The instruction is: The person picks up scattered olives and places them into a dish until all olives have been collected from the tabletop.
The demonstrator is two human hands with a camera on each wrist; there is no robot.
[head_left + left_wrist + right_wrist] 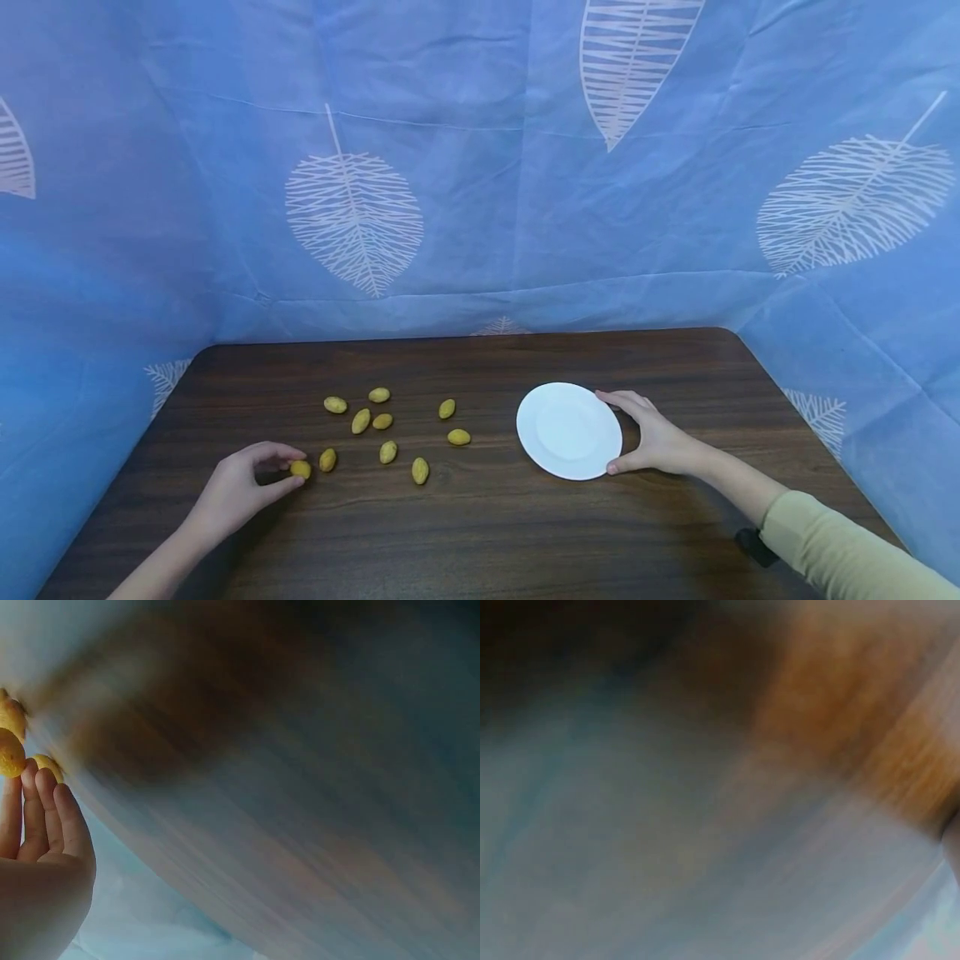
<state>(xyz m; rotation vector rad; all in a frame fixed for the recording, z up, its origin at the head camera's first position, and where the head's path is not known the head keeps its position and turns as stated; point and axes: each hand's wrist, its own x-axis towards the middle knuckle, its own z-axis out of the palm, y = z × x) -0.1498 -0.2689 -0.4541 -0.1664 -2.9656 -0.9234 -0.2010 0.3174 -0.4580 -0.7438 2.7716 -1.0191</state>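
Observation:
My left hand point(243, 486) is at the left side of the table and pinches a small yellow lemon point(300, 469) between thumb and fingertips. The same lemon point(10, 754) appears at the left edge of the left wrist view, by the fingertips. Just right of it lies another small lemon point(327, 460), apart from the hand. My right hand point(651, 437) holds the right rim of a round white plate point(534, 408), thumb at the near side and fingers at the far side. The right wrist view is mostly blurred and shows neither plate nor fingers clearly.
Several more small yellow lemons point(361, 421) lie scattered across the left and middle of the dark wooden table point(480, 542). Two of them point(459, 437) are nearest the plate. A blue cloth point(480, 208) with white leaf prints hangs behind and beside the table.

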